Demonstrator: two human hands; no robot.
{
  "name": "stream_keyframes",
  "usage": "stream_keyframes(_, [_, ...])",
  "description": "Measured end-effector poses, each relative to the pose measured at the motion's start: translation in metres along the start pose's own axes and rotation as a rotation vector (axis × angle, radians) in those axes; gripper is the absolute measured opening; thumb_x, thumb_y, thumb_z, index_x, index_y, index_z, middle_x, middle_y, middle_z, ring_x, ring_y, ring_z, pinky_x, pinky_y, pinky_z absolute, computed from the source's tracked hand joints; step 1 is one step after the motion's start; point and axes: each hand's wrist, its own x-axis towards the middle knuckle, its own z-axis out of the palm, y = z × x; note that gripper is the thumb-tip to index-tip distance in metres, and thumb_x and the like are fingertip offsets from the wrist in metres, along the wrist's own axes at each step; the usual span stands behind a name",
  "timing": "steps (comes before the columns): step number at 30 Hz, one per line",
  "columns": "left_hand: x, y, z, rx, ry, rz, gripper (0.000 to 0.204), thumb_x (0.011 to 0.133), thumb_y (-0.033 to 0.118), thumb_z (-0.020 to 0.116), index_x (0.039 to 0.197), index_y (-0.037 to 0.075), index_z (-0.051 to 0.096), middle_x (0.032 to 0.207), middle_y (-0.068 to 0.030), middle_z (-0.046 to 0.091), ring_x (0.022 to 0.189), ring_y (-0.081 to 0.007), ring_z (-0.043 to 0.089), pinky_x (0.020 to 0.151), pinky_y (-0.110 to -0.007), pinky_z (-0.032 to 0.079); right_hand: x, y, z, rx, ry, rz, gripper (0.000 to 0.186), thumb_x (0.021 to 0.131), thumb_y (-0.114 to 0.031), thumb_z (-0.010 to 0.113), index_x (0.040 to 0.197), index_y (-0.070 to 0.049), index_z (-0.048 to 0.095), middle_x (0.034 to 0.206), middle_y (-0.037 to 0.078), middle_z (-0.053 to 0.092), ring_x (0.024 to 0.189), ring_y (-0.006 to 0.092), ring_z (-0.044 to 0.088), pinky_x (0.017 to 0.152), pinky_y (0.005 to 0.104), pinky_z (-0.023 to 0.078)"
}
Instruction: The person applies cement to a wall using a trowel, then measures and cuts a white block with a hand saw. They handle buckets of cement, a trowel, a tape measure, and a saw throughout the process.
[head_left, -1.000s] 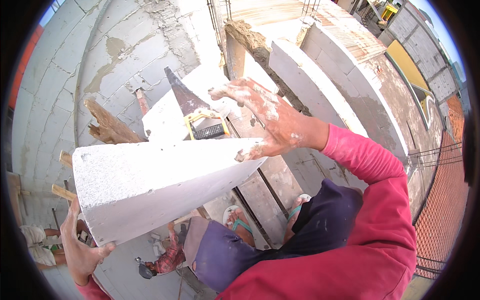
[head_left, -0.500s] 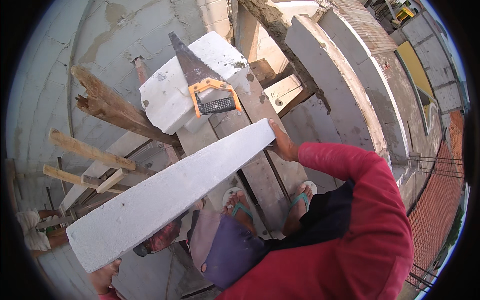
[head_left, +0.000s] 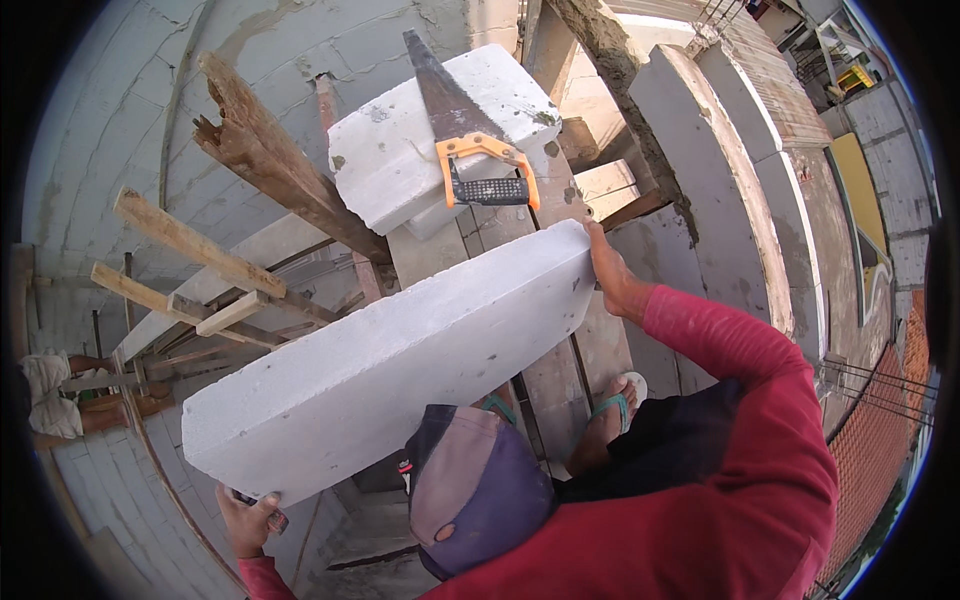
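Note:
I hold a long white lightweight concrete block slanted across the view, lower left to upper right. My left hand grips its near lower-left end from underneath, mostly hidden by the block. My right hand, in a red sleeve, presses against its far right end. Behind it, a second white block lies on the wooden planks. On that block rests a handsaw with an orange and black handle.
I stand in sandals on a narrow plank scaffold high beside a grey block wall. Rough timber braces and thinner sticks jut out at left. Concrete fins run at right, with a drop and orange roofs below.
The block has swung from close under my face to a lower slant across the planks. My right hand went from its top face to its far end.

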Motion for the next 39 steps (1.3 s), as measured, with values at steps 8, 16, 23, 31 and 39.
stream_keyframes(8, [0.06,-0.023,0.126,-0.319,-0.25,-0.205,0.061,0.084,0.03,0.08,0.127,-0.008,0.059,0.112,-0.0134,0.069,0.098,-0.0188,0.068,0.089,-0.033,0.054,0.055,-0.01,-0.062,-0.255,0.047,-0.088,0.093,0.097,-0.072,0.039,0.157,-0.002,0.037,0.158,0.025,0.041,0.144,0.0356,0.042,0.114,0.0474,0.038])
stream_keyframes(16, [0.122,-0.043,0.247,-0.466,-0.393,-0.307,0.05,0.098,0.028,0.069,0.132,-0.008,0.06,0.121,-0.0124,0.069,0.106,-0.019,0.067,0.095,-0.034,0.052,0.136,-0.061,-0.088,-0.816,0.294,-0.131,0.106,0.092,-0.083,0.034,0.143,0.008,0.053,0.136,0.035,0.059,0.13,0.0461,0.056,0.112,0.046,0.042])
stream_keyframes(23, [0.183,-0.036,0.33,-0.412,-0.5,-0.339,0.052,0.101,0.032,0.065,0.134,-0.008,0.06,0.124,-0.012,0.068,0.11,-0.0183,0.064,0.099,-0.032,0.049,0.25,-0.04,-0.157,-1.042,0.388,-0.235,0.106,0.093,-0.083,0.03,0.137,0.009,0.058,0.133,0.035,0.06,0.127,0.0464,0.059,0.109,0.0475,0.045])
stream_keyframes(31, [0.214,-0.041,0.33,-0.265,-0.545,-0.3,0.056,0.102,0.037,0.061,0.135,-0.008,0.059,0.123,-0.0121,0.069,0.108,-0.018,0.064,0.097,-0.032,0.049,0.233,-0.081,-0.127,-1.011,0.361,-0.175,0.104,0.096,-0.081,0.025,0.141,0.008,0.056,0.134,0.036,0.059,0.129,0.0465,0.057,0.11,0.0483,0.044])
stream_keyframes(39, [0.228,-0.06,0.339,-0.269,-0.589,-0.348,0.051,0.101,0.031,0.063,0.134,-0.008,0.058,0.123,-0.0136,0.067,0.11,-0.02,0.065,0.097,-0.034,0.05,0.251,-0.076,-0.13,-1.023,0.416,-0.29,0.086,0.102,-0.068,0.031,0.132,0.006,0.061,0.126,0.032,0.066,0.121,0.0454,0.062,0.104,0.0503,0.048])
